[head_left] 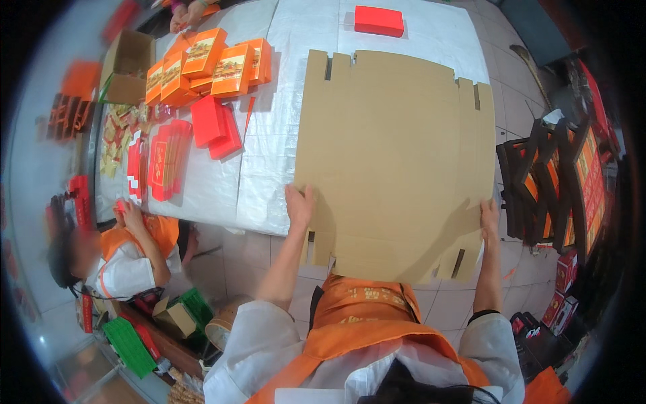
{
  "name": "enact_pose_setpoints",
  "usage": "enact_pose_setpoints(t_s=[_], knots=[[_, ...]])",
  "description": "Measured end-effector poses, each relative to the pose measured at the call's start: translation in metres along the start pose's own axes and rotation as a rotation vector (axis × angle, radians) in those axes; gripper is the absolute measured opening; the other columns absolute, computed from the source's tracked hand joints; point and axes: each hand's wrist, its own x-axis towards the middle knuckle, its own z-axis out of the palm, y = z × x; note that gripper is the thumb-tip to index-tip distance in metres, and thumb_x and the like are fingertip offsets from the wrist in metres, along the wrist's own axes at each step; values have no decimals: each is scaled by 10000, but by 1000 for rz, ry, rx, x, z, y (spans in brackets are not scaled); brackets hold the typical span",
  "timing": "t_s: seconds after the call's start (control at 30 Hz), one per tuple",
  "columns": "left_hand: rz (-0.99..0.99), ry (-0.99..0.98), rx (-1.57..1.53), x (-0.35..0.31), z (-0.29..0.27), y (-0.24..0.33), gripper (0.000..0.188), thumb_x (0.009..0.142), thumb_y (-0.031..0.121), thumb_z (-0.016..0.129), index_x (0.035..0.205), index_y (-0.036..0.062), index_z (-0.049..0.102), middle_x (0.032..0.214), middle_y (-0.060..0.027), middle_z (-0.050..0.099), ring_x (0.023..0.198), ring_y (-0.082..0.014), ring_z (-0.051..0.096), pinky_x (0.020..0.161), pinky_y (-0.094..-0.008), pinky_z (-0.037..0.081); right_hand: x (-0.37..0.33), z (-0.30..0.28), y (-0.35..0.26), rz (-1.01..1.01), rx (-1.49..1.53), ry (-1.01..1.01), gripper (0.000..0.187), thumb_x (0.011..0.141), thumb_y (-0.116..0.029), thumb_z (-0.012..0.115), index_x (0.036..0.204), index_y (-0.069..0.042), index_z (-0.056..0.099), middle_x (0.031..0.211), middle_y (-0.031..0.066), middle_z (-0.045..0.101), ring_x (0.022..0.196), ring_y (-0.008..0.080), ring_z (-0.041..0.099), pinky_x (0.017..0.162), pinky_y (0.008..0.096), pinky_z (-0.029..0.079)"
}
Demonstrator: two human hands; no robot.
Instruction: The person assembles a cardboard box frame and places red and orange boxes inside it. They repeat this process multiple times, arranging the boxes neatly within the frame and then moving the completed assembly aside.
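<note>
A large flat sheet of brown cardboard [397, 155] with slots cut near its corners lies in front of me, partly on the table and reaching past its near edge to my waist. On its left edge is my left hand [299, 205], gripping the board with the thumb side up. My right hand [490, 217] holds the opposite edge at about the same height. The fingers of both hands are partly hidden by the board.
On the white-covered table [269, 155] are orange printed boxes [225, 71], red boxes [210, 121], red packets [165, 161] and one far red box [379, 21]. A seated co-worker [128, 249] is at left; another person's hands [188, 15] show beyond. Dark-edged cartons [558, 182] stand right.
</note>
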Motion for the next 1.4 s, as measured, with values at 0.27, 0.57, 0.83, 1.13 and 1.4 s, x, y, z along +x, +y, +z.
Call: enact_pose_setpoints(t_s=[0.27,0.57,0.83,1.13,1.4], knots=[[-387,-843,-772,23,-90,2,414,847,186,648,1188,-26,548,1077,-66,638,978,-185,608,843,-332,488,-40,-53,-33,207,37,-268,347,875,-174,608,1166,7,556,1036,61,638,877,148,609,753,298,502],[482,-21,284,-56,34,1,530,919,223,494,1389,26,348,1293,-214,471,1167,-321,482,1011,-423,358,-85,63,25,-364,-779,312,510,928,-294,406,1360,-23,397,1277,237,472,1213,369,434,1011,452,345],[-231,-513,-627,-33,7,12,539,948,317,490,1380,18,372,1367,-152,436,1203,-246,464,966,-385,400,-82,31,-10,199,88,-185,672,927,-354,520,1445,-33,237,1462,146,317,1329,246,323,1079,365,274],[152,-58,234,-78,50,50,150,885,144,509,940,15,564,887,-191,574,826,-389,552,713,-454,451,-91,73,5,-55,-801,61,459,820,-149,528,1252,-38,419,1156,237,531,1060,396,516,879,467,429],[622,57,481,-95,76,34,482,812,35,503,1291,11,457,1332,-108,437,1028,-305,520,842,-412,470,-94,96,18,-277,-814,113,592,797,35,413,1366,102,266,1364,296,371,1294,406,333,1093,425,265]])
